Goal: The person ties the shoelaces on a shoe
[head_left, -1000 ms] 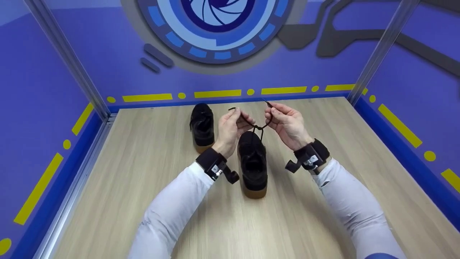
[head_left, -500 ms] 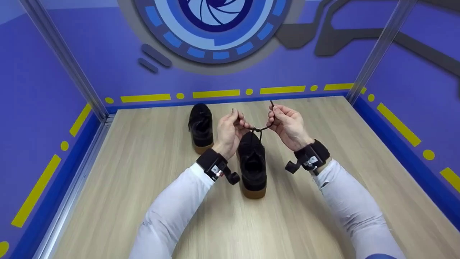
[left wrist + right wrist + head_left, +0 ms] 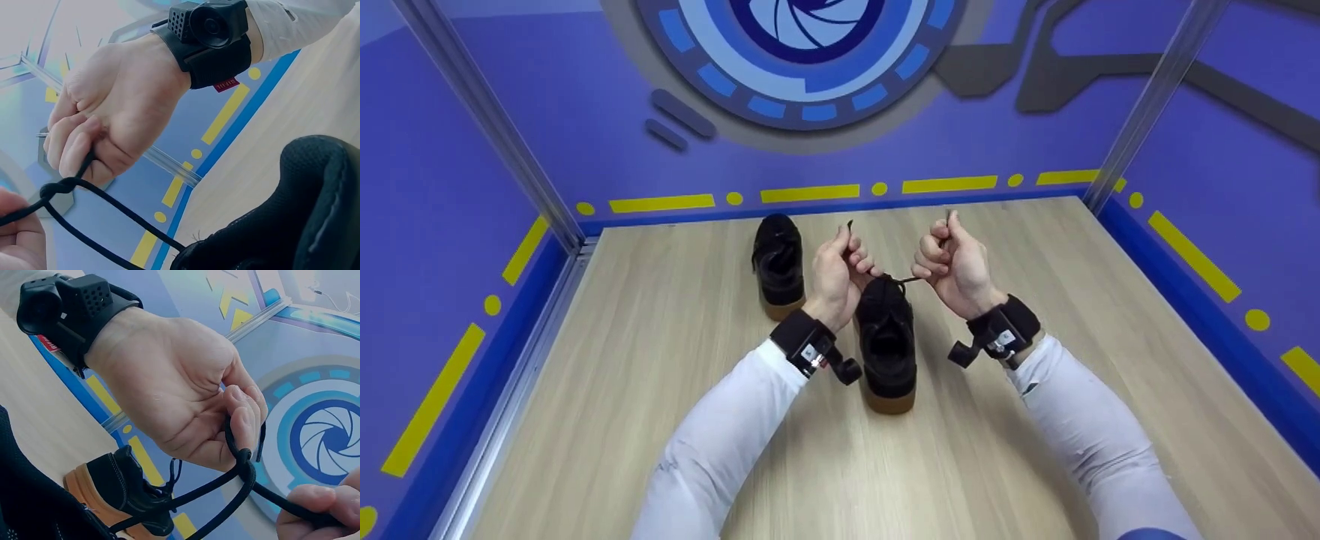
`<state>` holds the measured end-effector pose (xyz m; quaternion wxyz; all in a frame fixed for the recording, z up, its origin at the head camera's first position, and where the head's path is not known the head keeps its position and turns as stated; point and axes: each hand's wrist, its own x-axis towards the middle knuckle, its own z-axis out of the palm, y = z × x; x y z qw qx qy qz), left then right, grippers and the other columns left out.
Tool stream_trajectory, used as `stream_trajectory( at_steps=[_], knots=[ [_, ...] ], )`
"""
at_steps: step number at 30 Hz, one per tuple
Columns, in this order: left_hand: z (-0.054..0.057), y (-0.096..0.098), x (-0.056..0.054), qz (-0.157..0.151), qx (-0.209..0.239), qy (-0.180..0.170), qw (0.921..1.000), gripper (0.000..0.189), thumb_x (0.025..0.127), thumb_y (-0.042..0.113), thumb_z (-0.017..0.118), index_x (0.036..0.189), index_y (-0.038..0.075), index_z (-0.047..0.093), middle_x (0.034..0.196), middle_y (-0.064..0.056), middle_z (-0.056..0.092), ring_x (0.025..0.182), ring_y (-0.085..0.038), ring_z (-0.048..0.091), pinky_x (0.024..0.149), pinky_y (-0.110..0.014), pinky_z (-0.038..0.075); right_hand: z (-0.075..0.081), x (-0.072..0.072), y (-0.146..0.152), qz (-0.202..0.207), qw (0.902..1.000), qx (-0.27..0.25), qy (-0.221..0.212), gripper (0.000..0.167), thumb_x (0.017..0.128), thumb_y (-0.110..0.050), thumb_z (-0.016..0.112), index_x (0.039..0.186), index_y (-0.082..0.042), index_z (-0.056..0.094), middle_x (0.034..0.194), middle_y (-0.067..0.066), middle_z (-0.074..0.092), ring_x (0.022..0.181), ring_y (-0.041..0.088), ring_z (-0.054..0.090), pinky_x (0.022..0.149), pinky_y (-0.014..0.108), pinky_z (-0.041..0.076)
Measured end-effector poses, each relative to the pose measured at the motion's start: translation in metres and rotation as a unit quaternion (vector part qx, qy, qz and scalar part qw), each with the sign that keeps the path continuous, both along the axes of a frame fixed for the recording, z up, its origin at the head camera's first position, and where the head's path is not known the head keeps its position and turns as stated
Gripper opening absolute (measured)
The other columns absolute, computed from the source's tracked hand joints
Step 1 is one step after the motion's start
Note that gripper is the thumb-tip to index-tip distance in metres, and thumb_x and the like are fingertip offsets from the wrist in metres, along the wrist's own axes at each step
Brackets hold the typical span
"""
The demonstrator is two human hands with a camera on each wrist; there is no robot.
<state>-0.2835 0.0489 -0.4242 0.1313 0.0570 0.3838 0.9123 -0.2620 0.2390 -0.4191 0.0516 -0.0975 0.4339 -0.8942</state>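
A black shoe with a tan sole (image 3: 889,375) stands between my hands in the head view, heel toward me. Both ends of its black shoelace are held above the toe side. My left hand (image 3: 836,277) grips one end, with a short tip sticking up past the thumb. Fingers curled, my right hand (image 3: 960,266) holds the other end out to the right. In the left wrist view the two laces cross in a twist (image 3: 59,188), with two strands running down to the shoe (image 3: 253,208). The right wrist view shows that twist (image 3: 244,467) close against the left hand's fingers.
A second black shoe (image 3: 780,262) stands farther back to the left on the wooden table (image 3: 660,360). Blue-purple panels (image 3: 547,112) with yellow marks wall in the back and sides. Each wrist wears a black strap with a camera.
The hands have drawn slightly apart, the right one moving right and curling its fingers tighter. The lace crossing has sunk toward the shoe, and the lace between the hands is straighter.
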Motion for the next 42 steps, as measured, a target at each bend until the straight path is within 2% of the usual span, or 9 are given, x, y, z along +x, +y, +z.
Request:
stream_trajectory(
  at_steps=[4, 7, 10, 14, 18, 22, 31, 42],
  knots=[
    [0.0, 0.0, 0.001, -0.013, -0.005, 0.002, 0.9999, 0.044, 0.115, 0.034, 0.035, 0.075, 0.016, 0.04, 0.062, 0.008, 0.034, 0.051, -0.006, 0.034, 0.053, -0.023, 0.036, -0.002, 0.0, -0.004, 0.014, 0.9993, 0.016, 0.029, 0.052, 0.115, -0.044, 0.035, 0.07, -0.018, 0.027, 0.056, -0.008, 0.02, 0.051, 0.011, 0.009, 0.053, 0.027, 0.013],
    [-0.001, 0.0, 0.001, -0.017, -0.013, 0.024, 0.9995, 0.048, 0.113, 0.033, 0.043, 0.068, 0.019, 0.035, 0.059, 0.009, 0.03, 0.048, -0.005, 0.029, 0.05, -0.02, 0.03, -0.003, 0.0, -0.005, 0.007, 0.9985, 0.036, 0.04, 0.056, 0.11, -0.029, 0.053, 0.064, -0.018, 0.024, 0.054, -0.008, 0.019, 0.049, 0.011, 0.008, 0.051, 0.027, 0.011],
    [-0.002, -0.001, 0.001, -0.013, -0.019, 0.051, 0.9984, 0.054, 0.109, 0.027, 0.051, 0.061, 0.02, 0.029, 0.055, 0.01, 0.026, 0.046, -0.004, 0.025, 0.048, -0.019, 0.026, -0.003, -0.001, -0.005, -0.006, 0.9985, 0.043, 0.035, 0.056, 0.105, -0.016, 0.059, 0.061, -0.018, 0.025, 0.053, -0.007, 0.017, 0.048, 0.01, 0.009, 0.051, 0.027, 0.011],
    [-0.004, -0.004, 0.001, -0.015, -0.014, 0.06, 0.998, 0.055, 0.108, 0.025, 0.05, 0.059, 0.021, 0.026, 0.054, 0.011, 0.025, 0.045, -0.003, 0.023, 0.047, -0.019, 0.024, -0.003, -0.001, 0.0, -0.021, 0.9986, 0.045, 0.014, 0.056, 0.107, -0.012, 0.051, 0.06, -0.017, 0.02, 0.054, -0.006, 0.015, 0.049, 0.01, 0.008, 0.052, 0.027, 0.009],
    [-0.006, -0.008, 0.0, -0.022, -0.008, 0.047, 0.9986, 0.054, 0.113, 0.032, 0.04, 0.063, 0.021, 0.025, 0.054, 0.012, 0.025, 0.045, -0.004, 0.022, 0.047, -0.02, 0.022, -0.002, -0.001, 0.006, -0.027, 0.999, 0.035, -0.001, 0.057, 0.111, -0.017, 0.044, 0.062, -0.017, 0.015, 0.053, -0.007, 0.015, 0.049, 0.01, 0.007, 0.052, 0.027, 0.007],
    [-0.008, -0.012, -0.001, -0.025, -0.008, 0.039, 0.9989, 0.055, 0.115, 0.036, 0.035, 0.063, 0.021, 0.025, 0.054, 0.012, 0.025, 0.045, -0.003, 0.022, 0.047, -0.02, 0.022, -0.002, -0.001, 0.012, -0.017, 0.9998, 0.015, 0.002, 0.056, 0.114, -0.023, 0.04, 0.064, -0.018, 0.014, 0.055, -0.006, 0.013, 0.05, 0.011, 0.005, 0.052, 0.027, 0.005],
    [-0.01, -0.02, 0.0, -0.024, -0.02, 0.05, 0.9983, 0.055, 0.115, 0.035, 0.032, 0.063, 0.019, 0.025, 0.054, 0.011, 0.024, 0.045, -0.005, 0.022, 0.047, -0.022, 0.022, -0.003, 0.002, 0.023, -0.015, 0.9998, 0.013, 0.006, 0.056, 0.115, -0.023, 0.037, 0.064, -0.018, 0.014, 0.056, -0.006, 0.011, 0.049, 0.012, 0.004, 0.053, 0.027, 0.004],
    [-0.019, -0.033, -0.003, -0.006, -0.037, 0.031, 0.9988, 0.056, 0.115, 0.036, 0.034, 0.063, 0.019, 0.022, 0.054, 0.011, 0.021, 0.044, -0.005, 0.019, 0.046, -0.023, 0.018, -0.009, 0.006, 0.035, -0.033, 0.9992, 0.023, -0.006, 0.056, 0.114, -0.021, 0.039, 0.064, -0.018, 0.013, 0.057, -0.005, 0.011, 0.05, 0.011, 0.004, 0.053, 0.027, 0.004]
  ],
)
